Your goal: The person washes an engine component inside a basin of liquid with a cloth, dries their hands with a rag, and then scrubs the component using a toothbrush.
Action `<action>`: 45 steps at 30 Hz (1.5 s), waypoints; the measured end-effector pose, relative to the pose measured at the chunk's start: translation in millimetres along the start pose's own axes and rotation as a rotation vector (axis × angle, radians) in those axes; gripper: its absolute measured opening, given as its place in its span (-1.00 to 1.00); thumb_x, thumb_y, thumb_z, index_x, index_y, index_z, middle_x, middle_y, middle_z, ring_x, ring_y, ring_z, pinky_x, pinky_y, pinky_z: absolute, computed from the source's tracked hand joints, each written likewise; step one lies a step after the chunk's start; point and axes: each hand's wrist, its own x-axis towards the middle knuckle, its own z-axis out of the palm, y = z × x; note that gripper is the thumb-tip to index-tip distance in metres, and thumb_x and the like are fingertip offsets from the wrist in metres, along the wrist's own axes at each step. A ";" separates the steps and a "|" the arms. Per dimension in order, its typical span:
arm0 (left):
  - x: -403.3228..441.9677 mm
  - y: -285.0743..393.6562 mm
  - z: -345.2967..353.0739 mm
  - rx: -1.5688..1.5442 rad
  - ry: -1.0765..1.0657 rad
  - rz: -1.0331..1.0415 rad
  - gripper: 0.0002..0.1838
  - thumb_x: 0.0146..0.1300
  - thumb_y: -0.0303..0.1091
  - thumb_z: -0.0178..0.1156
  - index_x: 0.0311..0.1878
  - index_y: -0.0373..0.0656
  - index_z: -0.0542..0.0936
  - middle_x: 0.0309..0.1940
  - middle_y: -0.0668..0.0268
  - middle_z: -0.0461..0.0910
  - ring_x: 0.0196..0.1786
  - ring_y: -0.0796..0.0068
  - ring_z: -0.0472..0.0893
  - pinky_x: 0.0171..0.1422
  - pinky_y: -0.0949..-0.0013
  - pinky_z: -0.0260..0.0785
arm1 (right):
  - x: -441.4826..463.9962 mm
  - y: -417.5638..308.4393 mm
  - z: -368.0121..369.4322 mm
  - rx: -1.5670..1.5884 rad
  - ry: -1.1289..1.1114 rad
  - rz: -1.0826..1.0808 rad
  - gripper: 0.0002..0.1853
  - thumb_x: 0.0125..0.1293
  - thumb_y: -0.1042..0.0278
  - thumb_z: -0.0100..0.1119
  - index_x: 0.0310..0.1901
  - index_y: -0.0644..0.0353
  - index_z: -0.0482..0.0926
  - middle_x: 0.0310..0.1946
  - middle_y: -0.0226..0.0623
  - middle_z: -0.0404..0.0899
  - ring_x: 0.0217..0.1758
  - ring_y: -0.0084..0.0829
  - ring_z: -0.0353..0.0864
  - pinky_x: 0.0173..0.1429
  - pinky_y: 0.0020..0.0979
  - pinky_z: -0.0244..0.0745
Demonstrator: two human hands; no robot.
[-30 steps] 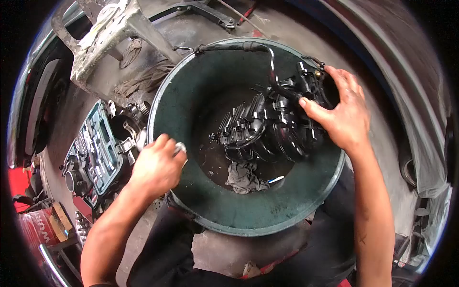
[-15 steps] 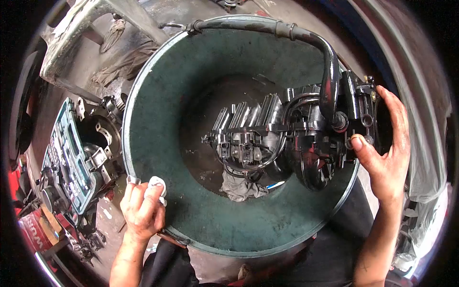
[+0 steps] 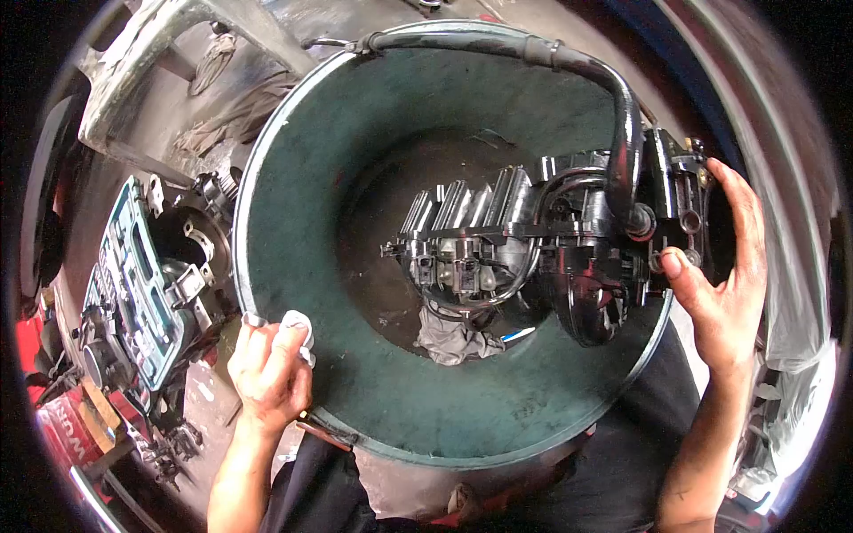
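One black engine part (image 3: 533, 240) is stretching from centre to right over one green tub (image 3: 293, 222), passing its right rim; open room is showing at its left. The right hand (image 3: 724, 284), fingers spread, is gripping that end. The left hand (image 3: 271, 377), curled, lower left, is clutching one white cloth (image 3: 299, 330). One grey rag (image 3: 453, 339) is lying below centre.

open tool case (image 3: 147, 306) | pale chair (image 3: 124, 93) | red container (image 3: 71, 426) | translucent sheeting (image 3: 795, 329)

Fisheye-curved edges, black corners, glossy highlights
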 end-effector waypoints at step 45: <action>82.5 27.9 48.2 -0.112 -0.297 0.149 -0.59 0.04 -0.55 0.27 0.01 -0.03 0.67 -0.28 0.25 0.57 -0.18 0.12 0.55 -0.07 0.14 0.48 | -14.5 10.2 -2.3 -0.076 0.024 -0.051 -0.10 -0.02 -0.10 0.48 0.33 0.23 0.45 0.30 -0.06 0.45 0.41 -0.14 0.39 0.52 -0.16 0.16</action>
